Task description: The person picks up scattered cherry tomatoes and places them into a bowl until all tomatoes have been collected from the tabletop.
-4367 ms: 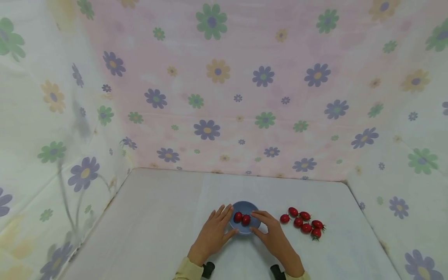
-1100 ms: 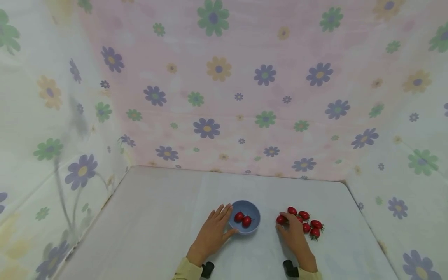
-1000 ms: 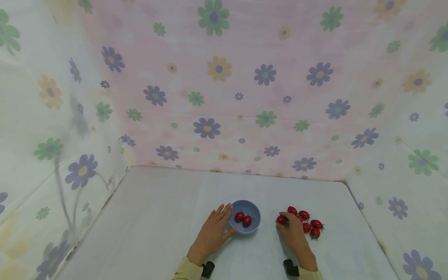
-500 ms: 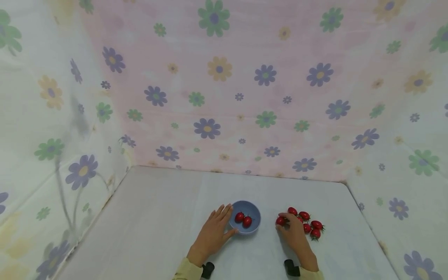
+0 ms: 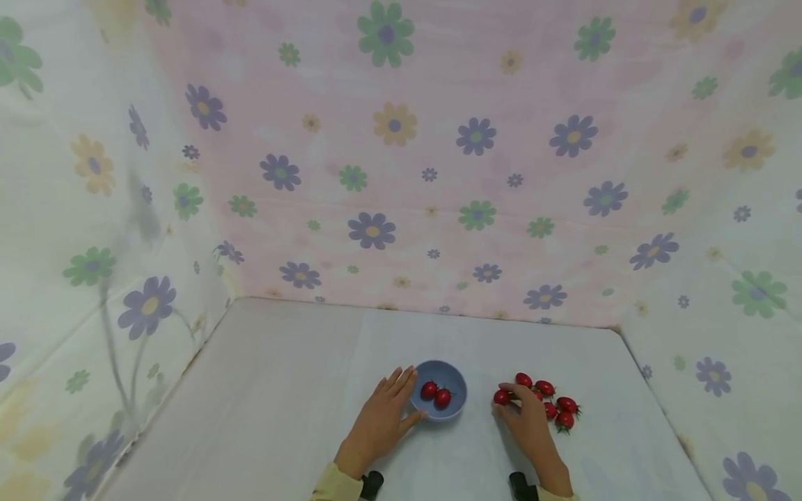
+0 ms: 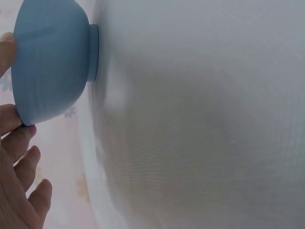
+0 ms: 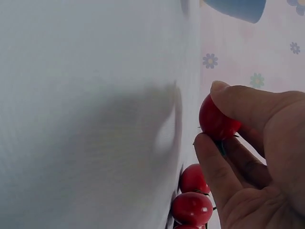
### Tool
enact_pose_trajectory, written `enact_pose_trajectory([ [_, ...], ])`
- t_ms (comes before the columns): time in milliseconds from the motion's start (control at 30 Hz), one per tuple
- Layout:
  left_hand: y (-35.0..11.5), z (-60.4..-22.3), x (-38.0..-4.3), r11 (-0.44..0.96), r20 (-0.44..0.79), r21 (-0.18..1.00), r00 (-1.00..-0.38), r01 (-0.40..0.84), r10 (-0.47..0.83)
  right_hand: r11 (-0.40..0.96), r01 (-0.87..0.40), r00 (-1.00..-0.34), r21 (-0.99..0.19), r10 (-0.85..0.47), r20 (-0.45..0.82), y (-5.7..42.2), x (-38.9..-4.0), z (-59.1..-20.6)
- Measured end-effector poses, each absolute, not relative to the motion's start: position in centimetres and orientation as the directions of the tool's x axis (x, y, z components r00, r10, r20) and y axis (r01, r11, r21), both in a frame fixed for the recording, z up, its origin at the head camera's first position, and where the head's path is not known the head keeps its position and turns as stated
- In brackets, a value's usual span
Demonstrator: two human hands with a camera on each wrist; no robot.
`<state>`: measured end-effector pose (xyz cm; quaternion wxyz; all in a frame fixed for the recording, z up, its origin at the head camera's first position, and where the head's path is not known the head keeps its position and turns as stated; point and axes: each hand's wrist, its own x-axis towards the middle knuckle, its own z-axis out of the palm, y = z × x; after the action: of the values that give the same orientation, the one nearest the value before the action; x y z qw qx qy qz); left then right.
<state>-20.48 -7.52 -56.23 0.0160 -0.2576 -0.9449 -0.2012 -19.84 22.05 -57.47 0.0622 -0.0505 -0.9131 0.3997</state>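
Note:
A blue bowl point(image 5: 438, 412) stands upright on the table with two red cherry tomatoes point(image 5: 443, 398) inside. My left hand point(image 5: 380, 416) holds it at the near left of its rim; in the left wrist view the thumb and a fingertip touch the bowl's point(image 6: 50, 62) edge. To the right of the bowl, my right hand point(image 5: 528, 426) pinches one cherry tomato point(image 7: 214, 119) between thumb and fingers, close over the table. Several more cherry tomatoes point(image 5: 567, 405) with green stems lie beside and beyond that hand, some partly hidden behind its fingers.
The table point(image 5: 301, 390) has a white cover. Flower-printed cloth point(image 5: 401, 160) rises behind it and along both sides. A dark wrist strap piece point(image 5: 372, 485) shows at each sleeve.
My right hand has left the bowl's rim, moved right to the tomatoes and taken one, which has since shifted slightly left. My left hand stays on the bowl.

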Motion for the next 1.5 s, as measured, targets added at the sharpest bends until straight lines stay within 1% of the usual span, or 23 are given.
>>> enact_pose_trajectory([
  [233, -7.6, -56.3, -20.2, 0.776, 0.165, 0.367, -0.857, 0.512, 0.487, 0.660, 0.042, -0.985, -0.750, 0.153, 0.079, 21.4, -19.1, -56.8],
  [533, -7.5, -56.2, -19.8, 0.786, 0.117, 0.375, -0.866, 0.491, 0.485, 0.626, 0.034, -0.987, -0.779, 0.145, 0.073, 20.7, -17.7, -55.4],
  [800, -7.6, -56.1, -19.9, 0.783, 0.140, 0.378, -0.867, 0.493, 0.478, 0.603, -0.053, -0.986, -0.796, 0.095, 0.138, 19.8, -17.3, -52.6],
  [967, -7.6, -56.2, -20.1, 0.783, 0.143, 0.378, -0.867, 0.494, 0.478, 0.579, -0.094, -0.985, -0.810, 0.064, 0.160, 19.2, -17.3, -51.5],
  [1100, -7.6, -56.1, -20.2, 0.781, 0.151, 0.376, -0.865, 0.498, 0.478, 0.539, -0.186, -0.974, -0.821, 0.006, 0.225, 18.5, -17.5, -51.3],
  [1267, -7.6, -55.9, -20.2, 0.787, 0.141, 0.375, -0.869, 0.490, 0.474, 0.477, -0.316, -0.948, -0.820, -0.127, 0.292, 17.3, -18.1, -51.5],
  [1367, -7.6, -55.8, -20.2, 0.790, 0.136, 0.372, -0.871, 0.487, 0.473, 0.458, -0.357, -0.934, -0.814, -0.193, 0.301, 16.6, -18.4, -51.7],
  [1500, -7.5, -55.8, -20.2, 0.790, 0.140, 0.368, -0.869, 0.491, 0.475, 0.433, -0.368, -0.927, -0.823, -0.246, 0.285, 15.7, -18.7, -51.7],
])
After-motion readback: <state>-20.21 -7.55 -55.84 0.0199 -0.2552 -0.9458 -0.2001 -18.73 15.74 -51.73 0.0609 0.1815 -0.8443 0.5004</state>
